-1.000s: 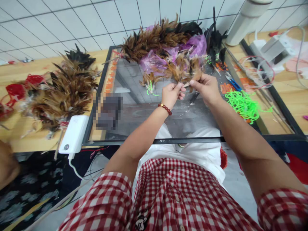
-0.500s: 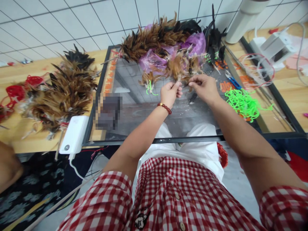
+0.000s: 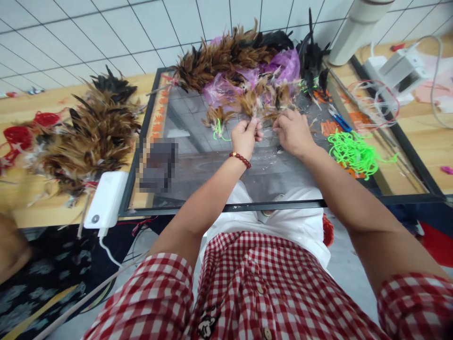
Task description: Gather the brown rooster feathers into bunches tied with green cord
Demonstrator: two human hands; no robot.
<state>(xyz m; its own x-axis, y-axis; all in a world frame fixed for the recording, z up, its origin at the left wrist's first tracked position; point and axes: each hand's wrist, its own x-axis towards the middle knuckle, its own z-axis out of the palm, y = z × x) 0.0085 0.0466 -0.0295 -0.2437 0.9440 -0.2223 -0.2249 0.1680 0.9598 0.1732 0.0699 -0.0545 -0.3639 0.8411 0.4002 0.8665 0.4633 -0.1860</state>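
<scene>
Head cam: L hand [image 3: 244, 138] pinches brwn feathers [image 3: 249, 104], R hand [image 3: 294, 133] nr tufts [image 3: 284, 96].

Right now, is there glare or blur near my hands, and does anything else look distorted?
Head view: the glossy panel mirrors the tiled wall; head view: feathers held in the left hand look slightly soft; head view: another person's arm at the left edge is blurred, and a dark item on the panel is pixelated.

Reaches both forearms [image 3: 210, 200] over the near edge of the glass panel [image 3: 283, 206]. Pinches with the left hand [image 3: 246, 139]. Bends the right hand [image 3: 292, 133] palm-down.
</scene>
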